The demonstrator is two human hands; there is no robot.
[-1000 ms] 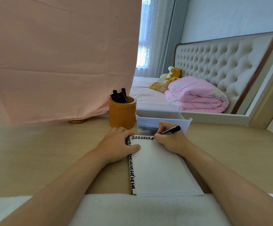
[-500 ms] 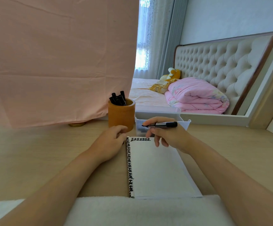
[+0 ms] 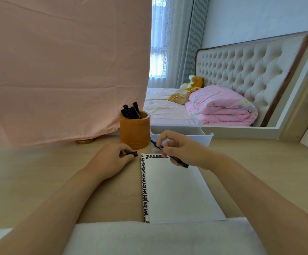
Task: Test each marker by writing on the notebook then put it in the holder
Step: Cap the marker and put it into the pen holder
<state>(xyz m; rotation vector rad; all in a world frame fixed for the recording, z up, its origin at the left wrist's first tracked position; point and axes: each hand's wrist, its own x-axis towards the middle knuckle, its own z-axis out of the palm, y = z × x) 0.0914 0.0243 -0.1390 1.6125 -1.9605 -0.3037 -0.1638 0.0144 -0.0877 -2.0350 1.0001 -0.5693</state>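
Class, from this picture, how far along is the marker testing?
Done: several black markers stand in the orange-brown cylindrical holder, and black test marks line the white notebook's top and left edges. In hand: the right hand holds another black marker over the notebook; the left hand pinches a small black cap. Left: likely capping this marker and putting it in the holder. The white plastic tray's contents are hidden.

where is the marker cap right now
In the head view, the cap is pinched in the left hand, just left of the notebook and in front of the orange holder.
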